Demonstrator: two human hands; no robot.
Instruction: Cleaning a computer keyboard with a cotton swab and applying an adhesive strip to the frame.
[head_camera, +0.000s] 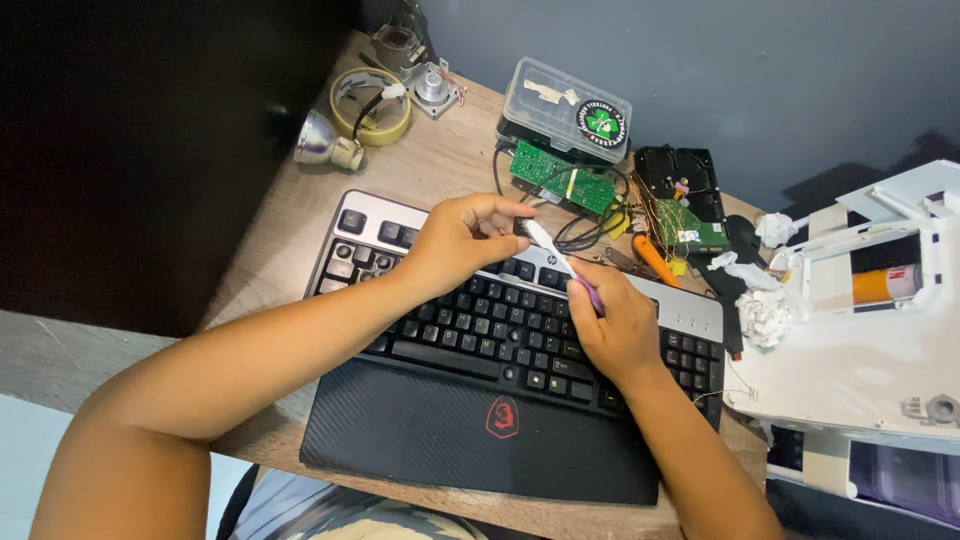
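Looking down from head height at a cluttered workbench.
Desk (290, 235): light wood grain, its far end strewn with parts.
Casing (850, 360): big white plastic shell at the right edge, with an orange cylinder inside it.
Wrist rest (450, 430): black textured pad with a red emblem, touching the near edge of the keyboard.
Keyboard (480, 320): black keys in a silver frame, lying at a slant in the middle of the desk.
Left hand (460, 240): forearm crosses the keyboard from the lower left; fingers curled, the tips pinching the white upper end of the brush above the top key row.
Right hand (615, 325): rests on the right half of the keyboard, knuckles up; fingers closed around the purple lower end of the brush.
Box (566, 108): clear plastic, lidded, at the far edge.
Circuit board (560, 180): green, just below the box, wires trailing from it.
Tape roll (372, 108): yellowish ring, far left.
Brush (558, 260): slim, white shading to purple, held slantwise between both hands over the upper keys.
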